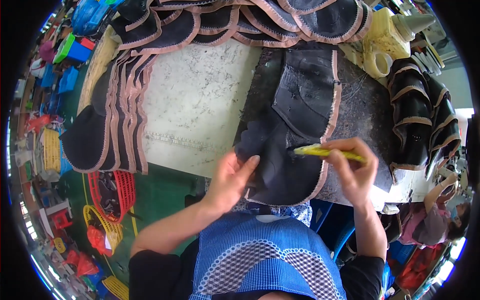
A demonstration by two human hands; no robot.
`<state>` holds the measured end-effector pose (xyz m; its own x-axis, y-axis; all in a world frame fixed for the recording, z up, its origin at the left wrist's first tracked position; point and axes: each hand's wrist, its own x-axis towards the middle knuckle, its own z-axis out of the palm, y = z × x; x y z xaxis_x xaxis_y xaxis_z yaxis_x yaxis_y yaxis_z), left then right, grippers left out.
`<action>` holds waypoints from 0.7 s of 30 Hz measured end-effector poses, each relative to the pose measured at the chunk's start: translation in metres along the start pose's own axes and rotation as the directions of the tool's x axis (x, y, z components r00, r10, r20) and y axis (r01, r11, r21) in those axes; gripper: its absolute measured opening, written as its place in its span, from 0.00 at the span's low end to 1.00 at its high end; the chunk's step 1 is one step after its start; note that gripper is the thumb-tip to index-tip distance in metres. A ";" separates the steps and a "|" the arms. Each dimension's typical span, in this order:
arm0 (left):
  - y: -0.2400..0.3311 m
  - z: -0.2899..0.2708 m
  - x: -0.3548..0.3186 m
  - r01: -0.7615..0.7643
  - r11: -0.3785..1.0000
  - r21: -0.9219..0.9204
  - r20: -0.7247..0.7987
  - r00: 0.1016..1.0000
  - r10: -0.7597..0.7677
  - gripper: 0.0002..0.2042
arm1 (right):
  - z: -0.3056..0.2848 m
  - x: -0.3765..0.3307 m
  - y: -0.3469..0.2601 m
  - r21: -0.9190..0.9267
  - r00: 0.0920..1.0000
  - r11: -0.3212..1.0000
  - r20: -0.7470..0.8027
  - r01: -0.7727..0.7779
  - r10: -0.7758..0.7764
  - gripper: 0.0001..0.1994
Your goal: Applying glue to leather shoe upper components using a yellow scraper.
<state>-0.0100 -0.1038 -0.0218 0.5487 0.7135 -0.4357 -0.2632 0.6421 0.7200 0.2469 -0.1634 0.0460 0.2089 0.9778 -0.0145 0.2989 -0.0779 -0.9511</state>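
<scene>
Black, tan-edged material is spread in front of the person: the piece [300, 182] lies on the dark board [362, 112] of the worktop [192, 100], its curved near end reaching the worktop's front edge, close to the apron [265, 255]. Its left side is held by the left hand [232, 177], thumb laid on top and fingertips partly hidden. Between thumb and fingers of the right hand [355, 172] a yellow tool [312, 150] is gripped, its pale tip pointed left over the piece. To the left, a broad pale stretch of worktop, flecked with dark marks, is bounded by the left stack [87, 140], by the dark board and, along the far side, by a row of overlapping pieces [220, 25]. On the right, the board is flanked by draped pieces [412, 117]. At the far right corner a cream jug [387, 35] is set; its contents cannot be made out. Below the left stack, dark items are held in a red basket [126, 192] on the green floor [165, 200]; just beside it, a red bag [96, 239] is carried in a yellow basket [117, 231]. Blue bins [78, 51] are seen farther off.
</scene>
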 end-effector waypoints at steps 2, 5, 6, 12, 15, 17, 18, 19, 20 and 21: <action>-0.008 0.007 -0.003 -0.131 0.991 0.030 -0.049 0.990 0.132 0.13 | 0.002 0.010 -0.006 0.035 0.985 0.989 -0.100 0.144 -0.140 0.07; -0.004 0.010 -0.006 -0.097 0.985 0.143 -0.044 0.994 0.104 0.13 | 0.014 0.020 -0.011 -0.096 0.925 0.921 0.079 0.378 -0.371 0.11; -0.003 0.009 -0.008 -0.061 0.970 0.235 -0.044 0.996 0.073 0.13 | 0.020 0.023 -0.011 -0.161 0.880 0.868 0.158 0.470 -0.448 0.11; 0.000 0.020 -0.011 -0.133 0.935 0.329 -0.055 0.986 0.159 0.13 | 0.024 0.042 0.004 -0.394 0.795 0.699 0.170 0.597 -0.583 0.14; -0.003 0.021 -0.012 -0.140 0.923 0.358 -0.088 0.979 0.182 0.12 | 0.024 0.042 0.005 -0.436 0.751 0.626 0.220 0.646 -0.623 0.15; -0.006 0.020 -0.011 -0.151 0.933 0.326 -0.079 0.979 0.186 0.12 | 0.028 0.036 0.003 -0.388 0.753 0.648 0.261 0.655 -0.605 0.15; -0.007 0.019 -0.011 -0.161 0.941 0.297 -0.076 0.979 0.191 0.12 | 0.031 0.031 0.003 -0.339 0.765 0.686 0.276 0.644 -0.582 0.15; -0.008 0.018 -0.011 -0.159 0.941 0.297 -0.080 0.978 0.191 0.12 | 0.033 0.026 0.001 -0.296 0.769 0.710 0.284 0.639 -0.573 0.15; -0.009 0.018 -0.009 -0.192 0.931 0.310 -0.076 0.971 0.226 0.13 | 0.034 0.022 -0.002 -0.246 0.769 0.732 0.288 0.635 -0.570 0.15; -0.009 0.018 -0.009 -0.224 0.919 0.323 -0.072 0.963 0.260 0.13 | 0.035 0.018 -0.006 -0.197 0.770 0.753 0.291 0.628 -0.567 0.15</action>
<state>0.0017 -0.1206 -0.0150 0.4031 0.8742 -0.2709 -0.1087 0.3396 0.9343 0.2161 -0.1385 0.0401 -0.2792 0.8541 0.4388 0.5393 0.5176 -0.6643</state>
